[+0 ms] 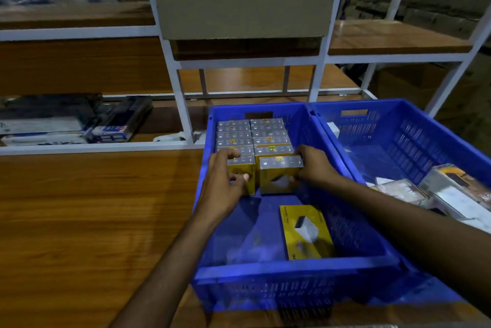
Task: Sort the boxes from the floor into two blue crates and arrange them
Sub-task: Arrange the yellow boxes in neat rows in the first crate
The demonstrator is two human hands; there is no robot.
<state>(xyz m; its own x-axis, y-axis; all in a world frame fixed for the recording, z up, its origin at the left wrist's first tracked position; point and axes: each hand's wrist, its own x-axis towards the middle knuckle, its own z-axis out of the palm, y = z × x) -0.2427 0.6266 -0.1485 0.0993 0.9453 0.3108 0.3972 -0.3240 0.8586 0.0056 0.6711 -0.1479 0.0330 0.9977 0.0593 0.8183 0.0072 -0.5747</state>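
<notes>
The left hand (225,176) grips the front left box (245,164) (fingers over its top, thumb on its face), and the right hand (313,168) clamps round the side of the front right box (279,173). Both boxes stand in the left crate (292,272) against the two packed rows (255,133). Best to press them back flush, tops level, leaving no gap. A loose box (305,232) lies flat on the crate floor, apart from the rows, likely next. The right crate (414,125) holds mixed packs (451,189); a white rack (183,104) stands behind, clear of the hands
</notes>
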